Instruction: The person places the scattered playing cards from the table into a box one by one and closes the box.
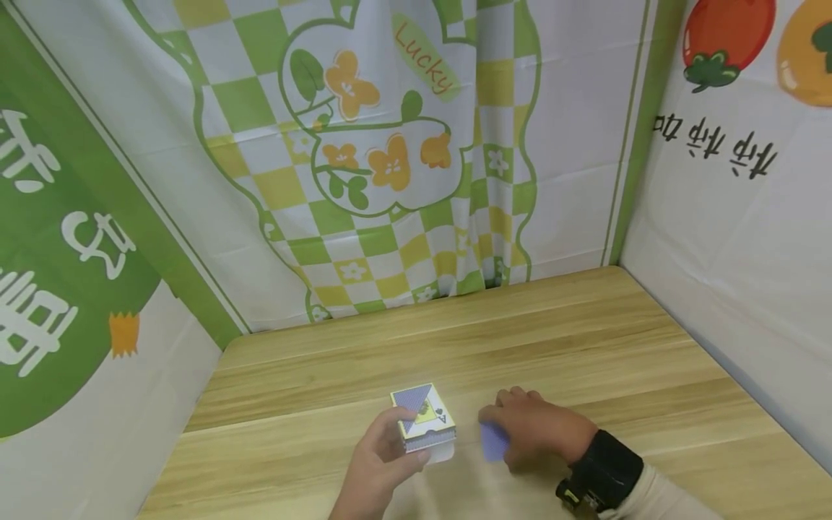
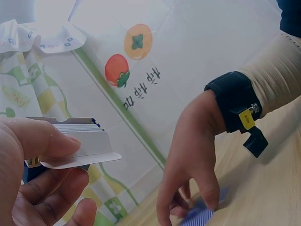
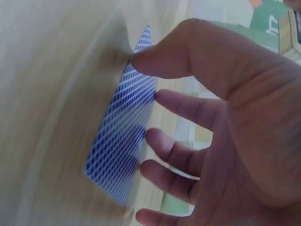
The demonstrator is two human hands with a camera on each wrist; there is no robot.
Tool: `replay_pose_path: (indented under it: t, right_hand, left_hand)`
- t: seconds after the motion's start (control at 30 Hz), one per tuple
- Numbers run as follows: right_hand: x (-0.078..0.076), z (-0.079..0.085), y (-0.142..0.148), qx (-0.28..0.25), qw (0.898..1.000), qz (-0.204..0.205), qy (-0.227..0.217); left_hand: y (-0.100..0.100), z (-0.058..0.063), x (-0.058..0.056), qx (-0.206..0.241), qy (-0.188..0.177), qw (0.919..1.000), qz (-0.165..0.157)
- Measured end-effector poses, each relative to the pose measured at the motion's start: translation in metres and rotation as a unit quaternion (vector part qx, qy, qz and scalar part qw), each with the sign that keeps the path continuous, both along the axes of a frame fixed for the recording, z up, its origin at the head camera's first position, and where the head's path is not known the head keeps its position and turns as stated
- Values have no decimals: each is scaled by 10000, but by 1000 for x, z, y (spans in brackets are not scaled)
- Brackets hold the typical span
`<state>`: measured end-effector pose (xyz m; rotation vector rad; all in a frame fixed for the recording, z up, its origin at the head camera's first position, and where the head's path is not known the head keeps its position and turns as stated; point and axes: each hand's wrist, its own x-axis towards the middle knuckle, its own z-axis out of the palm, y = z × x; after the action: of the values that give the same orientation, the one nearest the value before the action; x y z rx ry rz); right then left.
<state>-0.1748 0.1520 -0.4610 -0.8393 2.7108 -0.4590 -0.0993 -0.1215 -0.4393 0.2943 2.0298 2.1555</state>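
My left hand [image 1: 379,462] grips a playing card box [image 1: 429,413] printed with an ace of spades, held above the table. The box's end is open toward me with its white flap [image 2: 89,159] out, and the edges of white cards show inside it; the thumb lies on the flap. To the right, my right hand [image 1: 536,427] reaches down over a blue-patterned playing card [image 3: 117,136] at the tabletop. Its thumb is at one long edge of the card and the fingertips [image 3: 162,96] are at the opposite edge.
Under both hands is a wooden table [image 1: 312,383]. A patterned curtain [image 1: 390,245] hangs along its back edge, and a white printed sheet [image 1: 728,231] borders the right side. A black band [image 1: 607,469] with a camera sits on the right wrist.
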Motion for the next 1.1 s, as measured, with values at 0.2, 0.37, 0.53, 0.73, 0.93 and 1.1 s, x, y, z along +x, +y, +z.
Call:
replay_pose_path:
  t: [0.2,0.37,0.53,0.73,0.93,1.1]
  right_hand:
    - [-6,-4,18,17,9984,-490,-282]
    - [-5,-7,31,-178,9977,-621,-228]
    - [-2,-6,40,-301,9958,-858,-143]
    - [-2,-4,46,-506,9905,-1258,-234]
    - [-9,-4,56,-635,9870,-1471,-138]
    - [-17,-7,60,-559,9877,-1457,-23]
  left_hand:
    - [0,0,0,-28,-19,10000,-2]
    - [-1,-1,-1,-30,-21,10000,-9]
    - [-1,-2,-1,8,-9,10000,4]
    - [-1,-1,-1,1,4,10000,30]
    - [-1,-1,-1,36,69,9999,68]
    - [-1,-2,-1,47,28,9999,112]
